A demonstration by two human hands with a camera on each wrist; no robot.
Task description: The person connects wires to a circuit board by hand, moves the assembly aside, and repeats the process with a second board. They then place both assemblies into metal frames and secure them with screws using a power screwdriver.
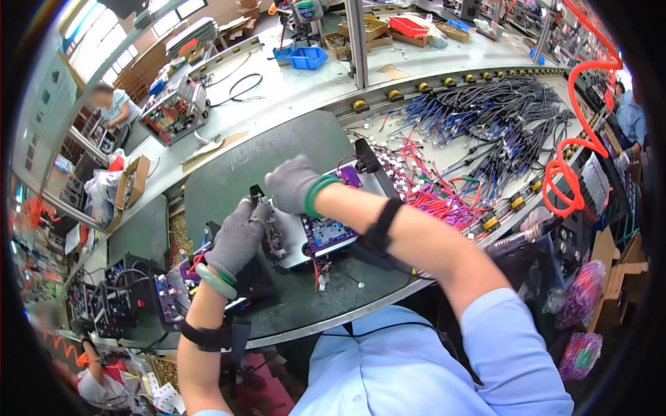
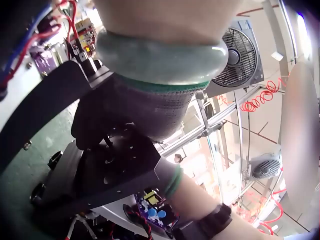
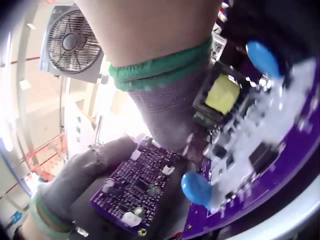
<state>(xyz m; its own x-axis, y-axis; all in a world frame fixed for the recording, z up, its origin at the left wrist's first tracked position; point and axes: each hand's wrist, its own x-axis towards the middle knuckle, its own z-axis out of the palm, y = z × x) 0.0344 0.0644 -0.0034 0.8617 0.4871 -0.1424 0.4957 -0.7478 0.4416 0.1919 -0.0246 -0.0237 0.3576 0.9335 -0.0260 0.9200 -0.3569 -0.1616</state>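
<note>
In the head view my gloved left hand (image 1: 236, 239) is at the upright small circuit board (image 1: 275, 239), on the left side of an open metal chassis (image 1: 295, 258). The right wrist view shows the grey fingers holding the upper edge of this small purple board (image 3: 132, 187). A black perforated metal panel (image 2: 115, 170) covers part of that hand in the left wrist view. My gloved right hand (image 1: 295, 186) is raised above the chassis, fingers bent and blurred; I cannot tell what it holds. Beneath its wrist lies a larger purple circuit board (image 1: 329, 234) with blue disc components (image 3: 196, 189).
A second unit with a purple board (image 1: 170, 295) sits left on the green mat (image 1: 298, 139). Red and white wire leads (image 1: 444, 201) and black cable bundles (image 1: 485, 118) are heaped at the right. A coiled red hose (image 1: 565, 180) hangs there, near a power screwdriver (image 1: 524, 236).
</note>
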